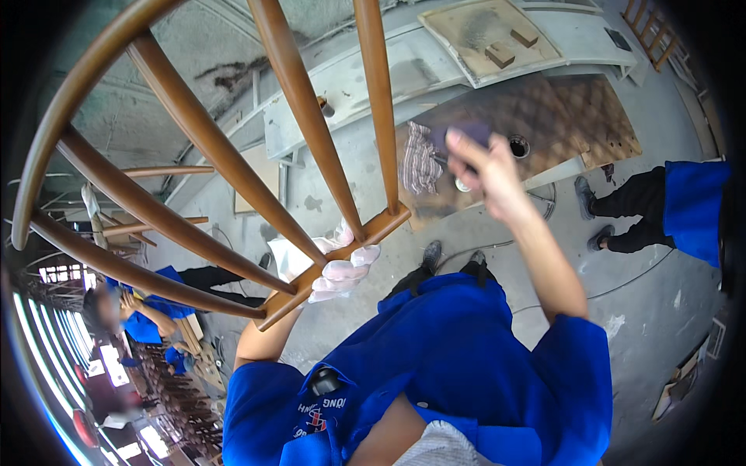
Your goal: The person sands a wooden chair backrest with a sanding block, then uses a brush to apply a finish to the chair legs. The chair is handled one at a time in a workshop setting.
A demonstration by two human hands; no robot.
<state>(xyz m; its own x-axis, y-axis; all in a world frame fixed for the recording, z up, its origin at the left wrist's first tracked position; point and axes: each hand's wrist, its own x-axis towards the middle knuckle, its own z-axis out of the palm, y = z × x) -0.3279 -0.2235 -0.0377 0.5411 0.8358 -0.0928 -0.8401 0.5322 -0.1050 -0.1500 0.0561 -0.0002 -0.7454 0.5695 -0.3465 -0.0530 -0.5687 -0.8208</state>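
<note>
My left hand (340,278), in a thin white glove, is wrapped round the bottom rail (382,227) of a brown wooden chair back (311,128). The piece is tilted up in front of me, its several round spindles fanning out to a curved top rail (48,132). Bare and raised over the bench, my right hand (491,172) grips a dark purplish pad (465,137), which is smeared by motion. Its exact kind cannot be made out. A striped cloth (420,159) lies on the bench just left of that hand.
A stained brown board (571,116) with a dark round can (518,145) lies ahead. Behind it, a pale tray (497,27) bears small wooden blocks. Co-workers in blue stand at the right (691,206) and left (155,307). A cable (622,291) crosses the floor.
</note>
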